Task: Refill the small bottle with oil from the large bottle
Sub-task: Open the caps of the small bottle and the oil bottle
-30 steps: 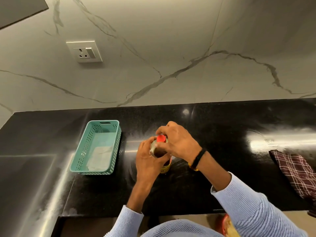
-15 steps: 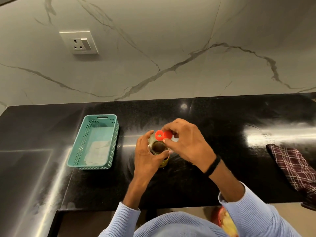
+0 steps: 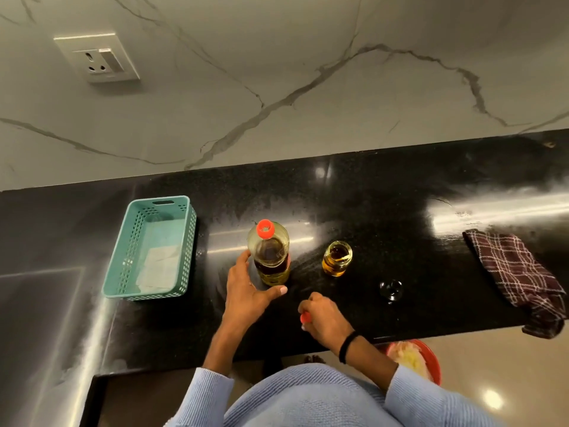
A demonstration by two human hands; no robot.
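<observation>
Two containers stand on the worktop (image 3: 369,195). The small bottle (image 3: 337,258) is open-mouthed and part-filled with amber oil. Just left is the large bottle (image 3: 271,257), holding oil. Left hand (image 3: 246,288) spread wide at its base. Right hand (image 3: 323,318) pinches red cap (image 3: 305,318). Teal basket (image 3: 129,241) holds paper (image 3: 160,266).

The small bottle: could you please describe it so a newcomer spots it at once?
On the black countertop, between the teal basket and the checked cloth, the small bottle stands right of the large bottle. Unlike its tall neighbour, it is squat and wide-mouthed.
</observation>
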